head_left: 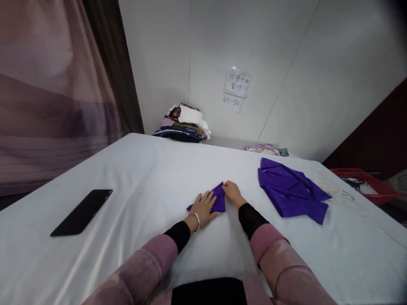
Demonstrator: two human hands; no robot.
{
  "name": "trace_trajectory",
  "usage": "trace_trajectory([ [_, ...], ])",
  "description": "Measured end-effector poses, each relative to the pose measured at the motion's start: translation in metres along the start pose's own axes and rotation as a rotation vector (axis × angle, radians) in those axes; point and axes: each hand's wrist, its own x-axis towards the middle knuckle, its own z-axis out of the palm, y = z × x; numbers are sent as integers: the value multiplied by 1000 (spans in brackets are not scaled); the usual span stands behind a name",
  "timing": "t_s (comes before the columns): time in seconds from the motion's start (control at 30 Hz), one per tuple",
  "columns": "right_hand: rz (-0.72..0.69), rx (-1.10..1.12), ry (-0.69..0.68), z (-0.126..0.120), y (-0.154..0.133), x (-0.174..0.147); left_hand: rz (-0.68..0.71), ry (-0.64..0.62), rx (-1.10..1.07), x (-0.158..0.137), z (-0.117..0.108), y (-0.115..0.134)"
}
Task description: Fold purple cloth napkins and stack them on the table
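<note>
A small folded purple cloth napkin [218, 204] lies on the white-covered table in front of me. My left hand [203, 208], with a silver bangle at the wrist, rests flat on it with its fingers spread, covering much of its left part. At the cloth's upper right corner, the fingers of my right hand [232, 191] are closed in a pinch on the edge. Farther right lies a loose pile of purple napkins [289, 186], partly folded and overlapping, apart from both hands.
A black flat tablet-like slab [82, 212] lies at the left on the white tablecloth [143, 178]. Folded clothes [184, 123] are stacked against the wall at the back. More cloths [265, 148] sit at the back right edge. Beyond the right edge is a red basket [378, 186].
</note>
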Motion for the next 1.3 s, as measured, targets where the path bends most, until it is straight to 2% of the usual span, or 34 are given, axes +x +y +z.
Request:
trace_trajectory([
  [0.1,-77,-5,43,-1,-13,-17,-1,-10,26,-2,8,-4],
  [0.17,-287,-2,12,3,-23,-32,9,0,17,-3,7,-4],
  [0.23,-539,-7,-92,9,-31,-43,22,18,3,-4,5,-3],
  [0.3,-649,-28,-208,14,-32,-46,19,17,-6,-4,3,-1],
  [0.4,-548,-70,-275,18,-22,-33,10,-11,-12,-3,3,-1],
  [0.6,-451,-87,-264,20,-4,-1,1,-36,-2,-4,2,-1],
  [0.73,-416,-57,-294,18,-6,10,-8,-48,10,-4,2,-1],
  [0.87,-325,0,-333,3,-16,18,4,-38,31,-4,3,-3],
  [0.97,-314,1,-272,-7,-26,2,10,-22,46,-3,5,-6],
  [1.0,-354,-3,-254,-8,-29,-9,19,-8,49,-2,6,-7],
  [1.07,-530,-19,-217,-3,-35,-32,38,22,60,-1,8,-8],
  [1.13,-585,-28,-220,5,-37,-52,42,24,75,1,8,-9],
  [1.3,-472,-32,-256,17,-26,-60,4,-38,79,3,5,-9],
])
